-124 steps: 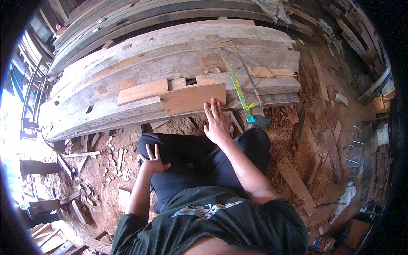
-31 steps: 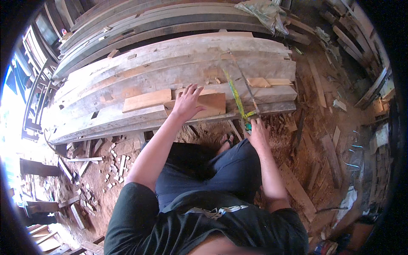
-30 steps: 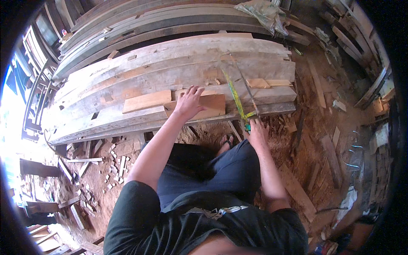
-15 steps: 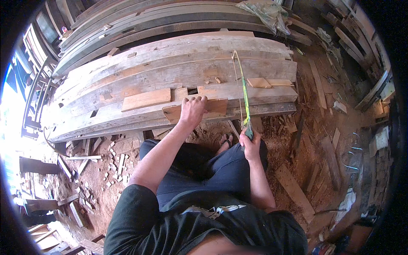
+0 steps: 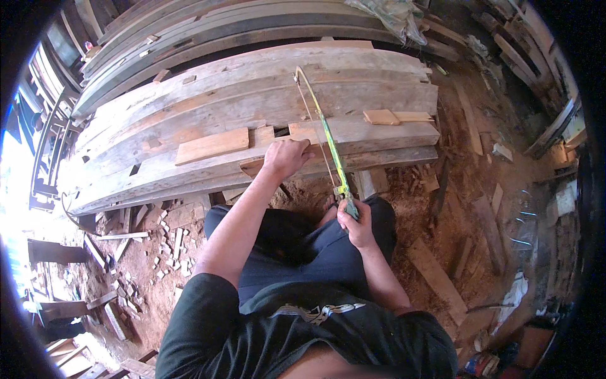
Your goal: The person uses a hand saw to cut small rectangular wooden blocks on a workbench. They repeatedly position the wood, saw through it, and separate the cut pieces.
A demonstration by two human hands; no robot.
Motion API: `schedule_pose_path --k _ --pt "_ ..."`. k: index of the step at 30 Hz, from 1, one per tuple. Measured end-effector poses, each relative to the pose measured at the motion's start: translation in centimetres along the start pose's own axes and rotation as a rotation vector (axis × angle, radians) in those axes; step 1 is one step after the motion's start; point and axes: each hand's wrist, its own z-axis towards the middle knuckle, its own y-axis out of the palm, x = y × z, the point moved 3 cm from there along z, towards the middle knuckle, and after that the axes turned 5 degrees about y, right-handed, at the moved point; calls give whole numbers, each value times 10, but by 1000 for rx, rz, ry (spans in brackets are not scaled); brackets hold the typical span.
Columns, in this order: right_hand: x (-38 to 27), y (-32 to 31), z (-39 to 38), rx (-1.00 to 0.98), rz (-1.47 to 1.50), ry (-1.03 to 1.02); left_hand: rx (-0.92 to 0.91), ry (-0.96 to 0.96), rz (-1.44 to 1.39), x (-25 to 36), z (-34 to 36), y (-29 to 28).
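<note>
My left hand (image 5: 287, 158) is curled over a small wooden board (image 5: 251, 166) at the near edge of the thick timber beams (image 5: 208, 114). Most of that board is hidden by the hand; its left end sticks out. In my right hand (image 5: 355, 223), above my right thigh, is the green handle of a hacksaw (image 5: 336, 155) with a yellow-green frame. The saw points away from me, its thin blade just right of my left hand. Whether the blade touches the board, I cannot tell.
A flat offcut (image 5: 213, 146) lies on the beams to the left, and another short wooden block (image 5: 381, 117) to the right. Long planks (image 5: 252, 38) are stacked behind. Small cut blocks (image 5: 170, 246) and a loose plank (image 5: 437, 278) litter the dirt floor.
The hacksaw has swung left, bringing its blade beside my left hand. My right hand has moved left and nearer to me. Less of the small board shows now.
</note>
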Motion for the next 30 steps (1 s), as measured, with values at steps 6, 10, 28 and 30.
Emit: schedule_pose_path --k 6,10,28,30 --pt "12 2 4 43 -32 -89 18 -6 10 2 -2 0" --pt "13 -1 11 36 40 -45 -21 -28 -2 1 -2 1" --pt "18 4 43 -45 155 -1 -25 -12 7 0 -2 2" --pt "19 2 45 -100 162 29 -22 -33 12 1 -2 1"
